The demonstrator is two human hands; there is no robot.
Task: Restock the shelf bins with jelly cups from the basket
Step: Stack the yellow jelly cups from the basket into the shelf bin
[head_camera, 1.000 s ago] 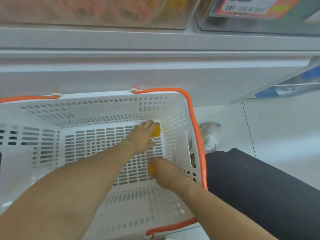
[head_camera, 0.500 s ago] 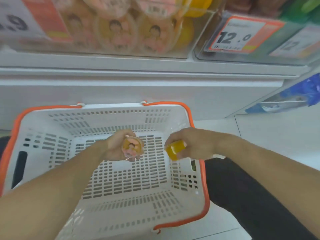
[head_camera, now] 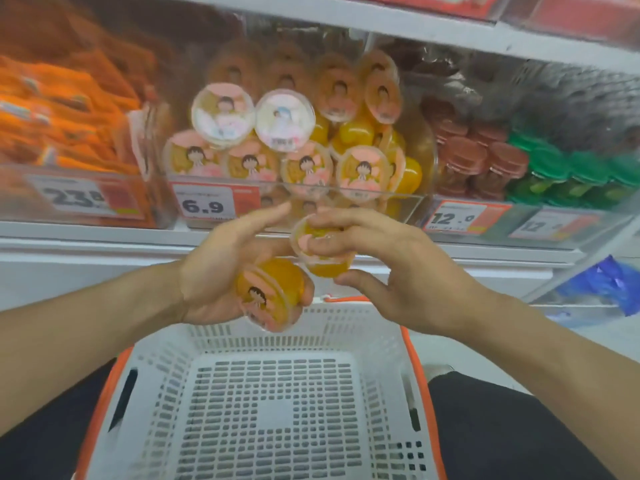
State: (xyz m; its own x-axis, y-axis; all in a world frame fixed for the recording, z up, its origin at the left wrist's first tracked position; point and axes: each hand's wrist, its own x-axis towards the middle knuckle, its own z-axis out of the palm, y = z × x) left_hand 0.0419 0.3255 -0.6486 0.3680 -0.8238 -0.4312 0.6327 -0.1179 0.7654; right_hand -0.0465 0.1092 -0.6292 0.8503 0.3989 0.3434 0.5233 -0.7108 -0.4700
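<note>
My left hand (head_camera: 221,271) holds a yellow jelly cup (head_camera: 268,294) with a cartoon lid in its palm, lower fingers curled under it and the forefinger stretched out. My right hand (head_camera: 388,268) grips a second yellow jelly cup (head_camera: 322,266) between fingers and thumb, right beside the first. Both hands are raised in front of the clear shelf bin (head_camera: 298,202) that is packed with several jelly cups. Below them the white basket (head_camera: 277,341) with orange trim shows a bare slotted bottom.
Orange snack packets (head_camera: 65,98) fill the bin at the left. Red-brown and green cups (head_camera: 540,168) fill the bins at the right. Price tags line the shelf edge. My dark trouser legs flank the basket. A blue packet (head_camera: 602,289) lies low at the right.
Both hands picked a cup from the basket bottom and rose with it to the bin's front. The view tilted up from the basket to the shelf.
</note>
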